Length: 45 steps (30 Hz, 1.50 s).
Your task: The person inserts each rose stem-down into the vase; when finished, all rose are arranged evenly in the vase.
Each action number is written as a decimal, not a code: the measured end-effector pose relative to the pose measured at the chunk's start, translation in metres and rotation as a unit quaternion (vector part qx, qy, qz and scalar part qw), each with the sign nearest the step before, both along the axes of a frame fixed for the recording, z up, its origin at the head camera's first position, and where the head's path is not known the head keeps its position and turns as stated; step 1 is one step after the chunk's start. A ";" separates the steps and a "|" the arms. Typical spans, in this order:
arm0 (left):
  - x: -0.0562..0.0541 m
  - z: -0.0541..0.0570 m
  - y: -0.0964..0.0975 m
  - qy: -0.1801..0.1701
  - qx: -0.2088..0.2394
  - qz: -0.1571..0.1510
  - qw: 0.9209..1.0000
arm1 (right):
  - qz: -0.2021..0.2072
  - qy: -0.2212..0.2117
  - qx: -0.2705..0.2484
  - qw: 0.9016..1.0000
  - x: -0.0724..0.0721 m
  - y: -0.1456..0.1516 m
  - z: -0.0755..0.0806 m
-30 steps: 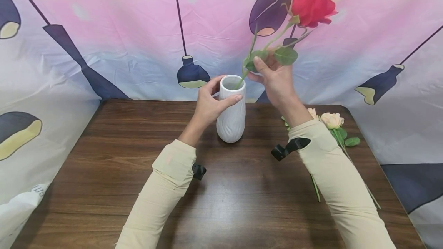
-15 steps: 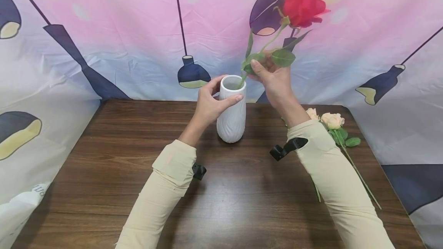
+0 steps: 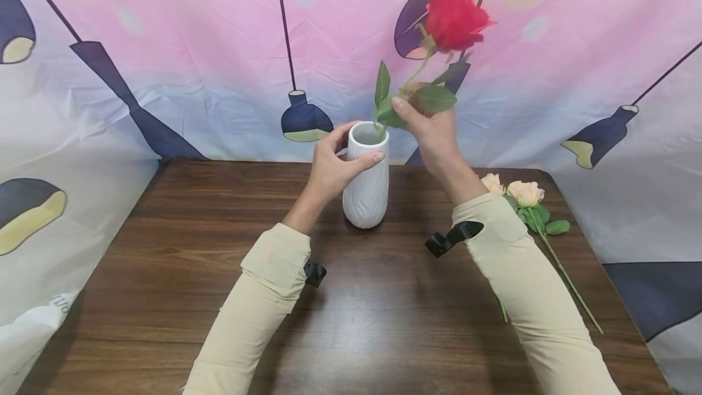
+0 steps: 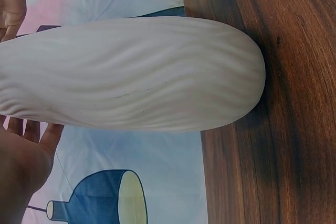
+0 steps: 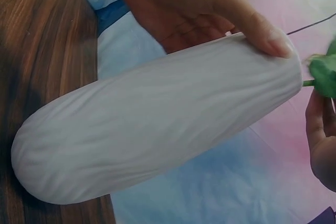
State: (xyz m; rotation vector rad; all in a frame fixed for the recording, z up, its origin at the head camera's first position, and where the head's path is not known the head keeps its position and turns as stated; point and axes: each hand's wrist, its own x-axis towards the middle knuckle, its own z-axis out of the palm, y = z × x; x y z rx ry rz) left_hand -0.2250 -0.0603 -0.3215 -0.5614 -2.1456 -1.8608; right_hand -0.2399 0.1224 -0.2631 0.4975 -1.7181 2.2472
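Observation:
A white ribbed vase stands upright on the brown wooden table. My left hand grips it near the rim, the thumb across its front. Above and right of the mouth, my right hand pinches the stem of a red rose. The rose leans to the right, and its lower stem runs into the vase, where the end is hidden. Green leaves lie about the pinching fingers. In the right wrist view, the left thumb presses on the vase and a leaf shows just past the rim.
Peach roses lie on the table at the right, partly behind the right sleeve, their stems pointing toward the front. A printed cloth with lamp shapes hangs behind the table. A black wrist camera sits on the right cuff.
My right hand has moved left and slightly down, carrying the red rose, so its stem sits deeper in the vase. My left hand and the vase have stayed in place.

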 end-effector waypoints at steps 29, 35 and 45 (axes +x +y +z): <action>0.003 -0.002 0.005 0.011 0.008 -0.004 1.000 | 0.011 0.026 0.072 0.997 0.001 0.001 -0.014; 0.003 -0.005 0.003 0.003 0.004 0.000 1.000 | 0.012 0.000 0.121 0.993 0.008 0.008 -0.021; 0.001 -0.005 0.004 0.004 0.018 -0.003 1.000 | 0.016 -0.057 0.224 0.973 0.047 0.060 -0.057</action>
